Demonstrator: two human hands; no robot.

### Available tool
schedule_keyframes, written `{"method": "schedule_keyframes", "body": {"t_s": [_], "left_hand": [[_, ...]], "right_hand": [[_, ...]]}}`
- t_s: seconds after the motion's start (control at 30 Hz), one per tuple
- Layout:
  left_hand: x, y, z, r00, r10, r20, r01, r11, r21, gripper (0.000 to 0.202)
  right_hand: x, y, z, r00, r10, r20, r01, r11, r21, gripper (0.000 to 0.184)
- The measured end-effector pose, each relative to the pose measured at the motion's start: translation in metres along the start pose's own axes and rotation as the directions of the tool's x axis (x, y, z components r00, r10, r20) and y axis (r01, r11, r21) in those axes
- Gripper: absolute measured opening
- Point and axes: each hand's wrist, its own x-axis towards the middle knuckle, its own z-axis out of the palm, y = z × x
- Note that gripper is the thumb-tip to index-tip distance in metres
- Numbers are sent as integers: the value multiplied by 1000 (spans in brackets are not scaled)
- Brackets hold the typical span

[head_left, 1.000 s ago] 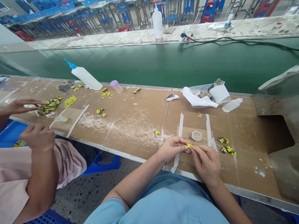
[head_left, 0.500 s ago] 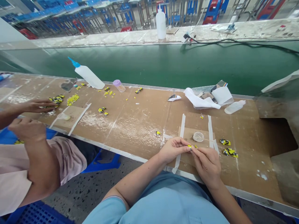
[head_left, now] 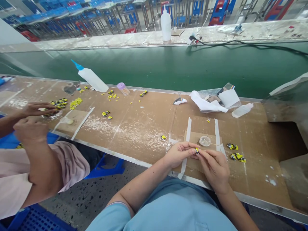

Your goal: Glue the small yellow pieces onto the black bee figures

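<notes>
A tiny yellow-and-black piece (head_left: 197,150) is pinched between the fingertips of my left hand (head_left: 181,154) and my right hand (head_left: 213,167). Both hands are over a taped cardboard pad (head_left: 198,162), close to a small round glass dish (head_left: 204,141). A thin thread or wire (head_left: 216,144) seems to run from my right hand's side past the dish. Just right of my right hand lie similar yellow-and-black clusters (head_left: 236,153). Another small piece (head_left: 163,137) sits left of my left hand.
A co-worker's hands (head_left: 31,120) work at the left beside a heap of yellow-and-black pieces (head_left: 59,103). A glue bottle (head_left: 91,78), a purple-lidded jar (head_left: 123,89), white paper (head_left: 208,102) and a plastic bottle (head_left: 242,110) stand along the bench's far edge, beyond it a green belt (head_left: 154,67).
My fingers have shifted slightly on the tiny piece, which sits a little further right. The co-worker's hands have moved towards the heap of pieces.
</notes>
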Motion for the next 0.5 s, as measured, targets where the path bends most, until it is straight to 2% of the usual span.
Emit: {"method": "schedule_keyframes", "body": {"t_s": [0.27, 0.5], "left_hand": [[0, 0, -5, 999, -33, 14, 33, 999, 36, 41], [-1, 3, -6, 997, -62, 51, 59, 996, 61, 40]], "right_hand": [[5, -4, -2, 1000, -1, 0, 1, 998, 59, 21], [6, -7, -3, 998, 56, -1, -56, 984, 167, 16]]}}
